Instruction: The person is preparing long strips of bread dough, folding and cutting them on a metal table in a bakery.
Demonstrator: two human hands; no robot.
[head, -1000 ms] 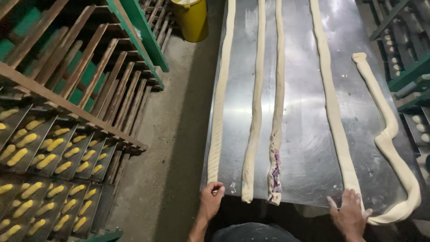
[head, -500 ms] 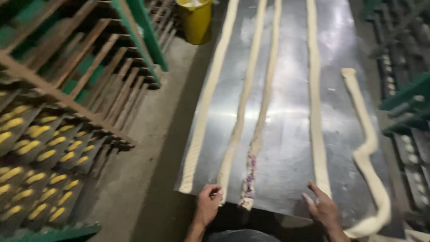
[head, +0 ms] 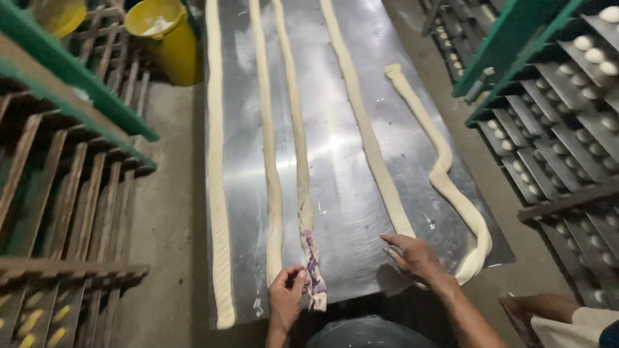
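Head view shows a change over the last second: the left hand (head: 285, 301), which lay flat on the table's near edge, has come over to the purple-streaked dough rope (head: 303, 169) and now pinches that rope's near end between thumb and fingers. The right hand (head: 412, 256) has slid in from the 5 o'clock corner toward 6 o'clock and now lies flat and open on the bare steel, its wrist touching the near end of the fourth rope (head: 367, 129). So the work appears to have settled on the streaked rope's end.

Going left to right on the steel table (head: 335, 180): a pale rope (head: 216, 193) runs along the left edge; a second rope (head: 269, 161) lies just beside the left hand; the streaked rope runs from 12 o'clock down to 6 o'clock, smooth and cream-coloured above, flattened and torn with purple filling showing at its near end; the fourth rope is straight; a wavy rope (head: 445, 174) curls toward 4 o'clock. A yellow bucket (head: 161, 38) stands at 11 o'clock. Racks of dough balls (head: 574, 84) fill 2 o'clock.
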